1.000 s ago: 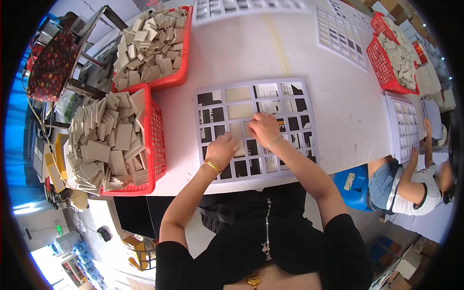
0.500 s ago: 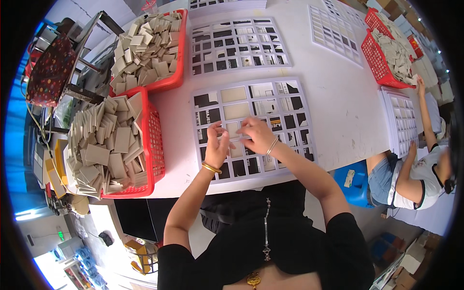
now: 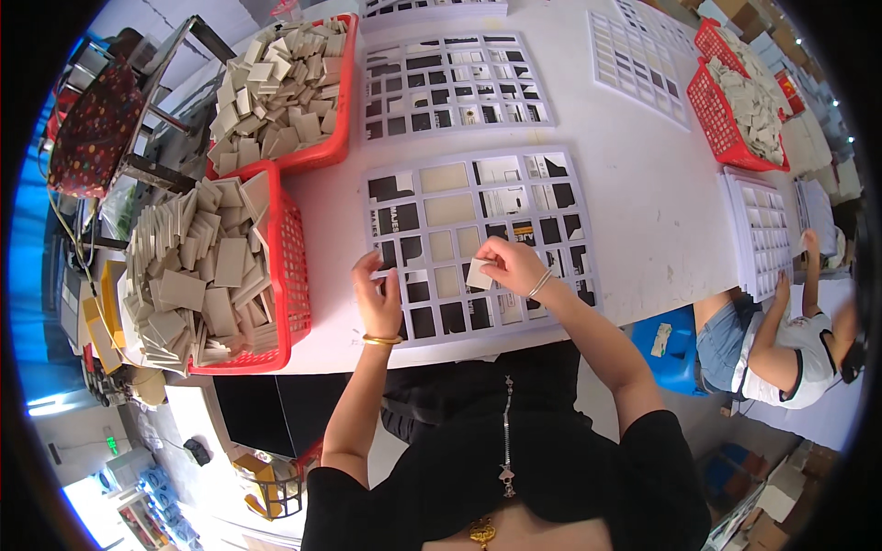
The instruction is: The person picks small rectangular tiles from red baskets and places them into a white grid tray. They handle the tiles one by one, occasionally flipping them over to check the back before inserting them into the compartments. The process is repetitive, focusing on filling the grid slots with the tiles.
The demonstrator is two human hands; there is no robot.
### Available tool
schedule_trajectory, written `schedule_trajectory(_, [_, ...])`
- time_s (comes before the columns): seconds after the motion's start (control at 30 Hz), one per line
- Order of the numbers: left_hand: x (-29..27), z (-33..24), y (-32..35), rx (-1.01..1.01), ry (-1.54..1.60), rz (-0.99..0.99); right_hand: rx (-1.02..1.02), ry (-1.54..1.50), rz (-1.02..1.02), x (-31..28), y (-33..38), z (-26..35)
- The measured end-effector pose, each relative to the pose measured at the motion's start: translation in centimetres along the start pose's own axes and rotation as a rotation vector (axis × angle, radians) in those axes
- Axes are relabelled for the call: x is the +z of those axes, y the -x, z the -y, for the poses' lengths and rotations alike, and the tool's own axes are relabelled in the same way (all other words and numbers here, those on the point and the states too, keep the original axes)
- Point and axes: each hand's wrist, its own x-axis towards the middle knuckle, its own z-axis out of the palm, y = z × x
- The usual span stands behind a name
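A white grid frame (image 3: 467,193) with rectangular compartments lies on the table before me. Plain beige cardboard pieces (image 3: 448,210) fill several of its compartments; others show black-and-white printed backing. My right hand (image 3: 514,266) pinches a small pale cardboard piece (image 3: 478,275) between thumb and fingers, just above the middle of the frame. Over the frame's left edge hovers my left hand (image 3: 378,298), fingers apart and holding nothing.
Two red baskets (image 3: 294,275) heaped with loose cardboard pieces (image 3: 216,266) stand at the left. A second grid frame (image 3: 455,83) lies behind mine. At the right, a co-worker (image 3: 790,354) sits by stacked frames (image 3: 761,230) and more red baskets (image 3: 735,124).
My left hand has drawn away left to the frame's edge. My right hand has shifted slightly right, a cardboard piece now visible in it. The co-worker's hand has left the basket.
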Motion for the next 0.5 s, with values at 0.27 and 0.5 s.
schedule_trajectory(0.27, [-3.4, 5.2, 3.7, -0.176, -0.213, -0.031, -0.020, 0.063, 0.064, 1.2, -0.6, -1.1])
schedule_trajectory(0.5, [-3.0, 5.3, 4.3, -0.235, -0.150, 0.050, -0.184, 0.204, -0.016, 1.8, -0.3, -1.2])
